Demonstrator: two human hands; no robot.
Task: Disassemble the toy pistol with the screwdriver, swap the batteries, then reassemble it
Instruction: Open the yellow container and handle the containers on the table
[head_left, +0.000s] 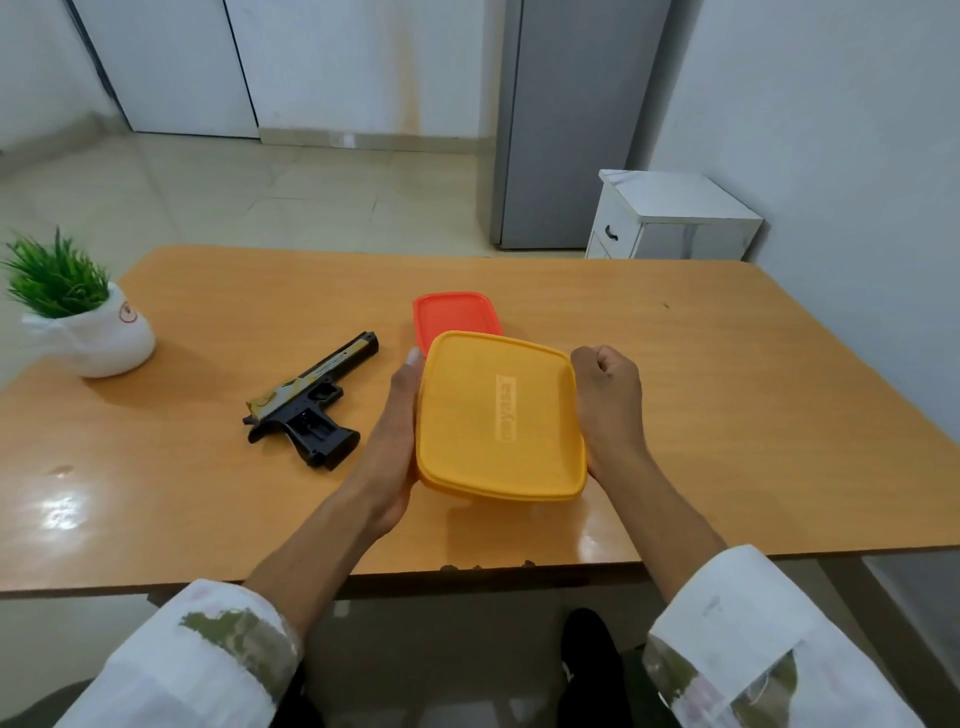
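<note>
Nearest are two white sleeves, the left sleeve and the right sleeve, both blotched with olive green, with bare forearms reaching out over the near edge of the table. The left hand lies flat along the left side of the yellow box, fingers straight and together and pressed to its wall, not curled round it. The right hand sits against the box's right side with its fingers balled up near the far right corner; I cannot tell whether they catch the rim or just clench beside it. The box has its lid on, with raised lettering across the top, and sits between the two hands over the near middle of the table; whether it rests on the wood or is lifted I cannot tell. The pistol lies on its side on the table just left of the left hand and apart from it, black with a tan slide, muzzle pointing away to the right, grip towards the near edge. Just behind the yellow box is a red box, lidded and partly hidden by it. At the far left edge stands a green plant in a white pot. Beyond the table are pale floor tiles, a small white cabinet on the right and a grey fridge behind it
</note>
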